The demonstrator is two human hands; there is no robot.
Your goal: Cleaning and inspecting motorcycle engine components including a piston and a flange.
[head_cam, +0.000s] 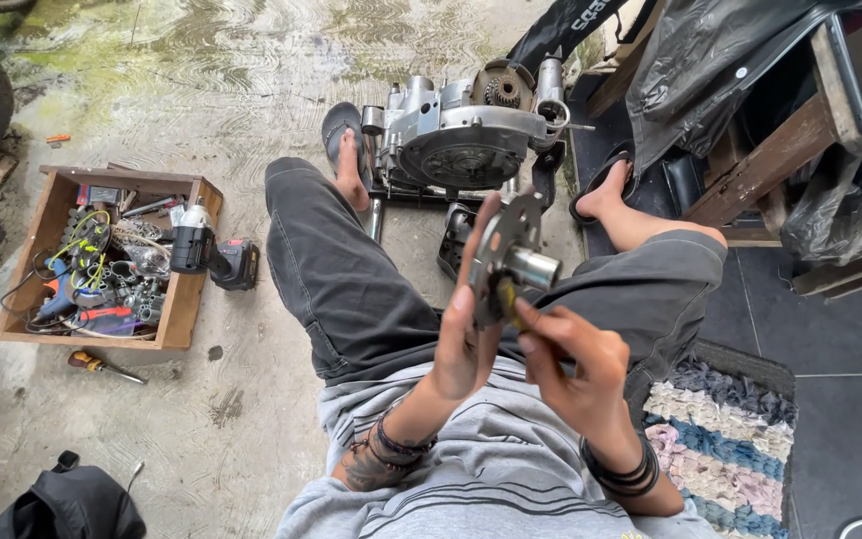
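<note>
Head view, left to right: our wooden toolbox [184, 299] sits on the concrete, then our left hand [463, 339] clasps the round metal engine plate [507, 255] upright above our lap. Our right hand [573, 361] pinches its lower edge from the right, nearer to us, with the engine case [461, 135] beyond.

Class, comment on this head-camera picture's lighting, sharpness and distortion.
Head view: soft, even daylight with faint shadows; pale sheen on the wet concrete floor; wide-angle bending toward the edges; the metal part in the left hand and right hand looks sharp.
</note>
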